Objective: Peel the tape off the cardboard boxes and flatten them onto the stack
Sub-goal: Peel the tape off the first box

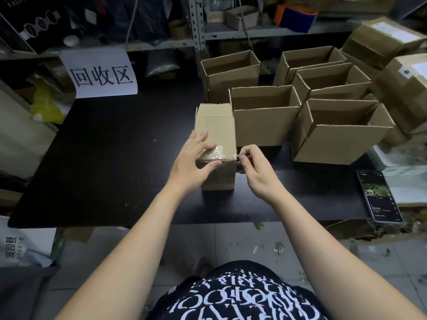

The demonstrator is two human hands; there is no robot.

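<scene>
**Item: small box (216, 132), cardboard, taped.** Stands on the black table (104, 158) at the middle, directly ahead of both hands. Its long axis runs near to far, with loose flaps at the far end.

**Tape (218, 153).** Clear, wrinkled band lying left to right across the near top edge of the small box. Its end sits at the right-hand corner.

**Left hand (191, 162).** Fingers straight and spread, pressed on the box top, thumb along the near edge. It steadies the box.

**Right hand (254, 167).** Just right of the box, fingertips pinched together on the tape's end at that corner. It is the nearer hand to the free end.

**Judgement.** The strip should peel leftward along its own length, towards the bracing hand, so the left fingers will likely need to shift clear.

**Also present.** Open boxes (265, 116) far right; phone (379, 197) near right; paper sign (101, 73) far left. No flattened stack is visible.
</scene>
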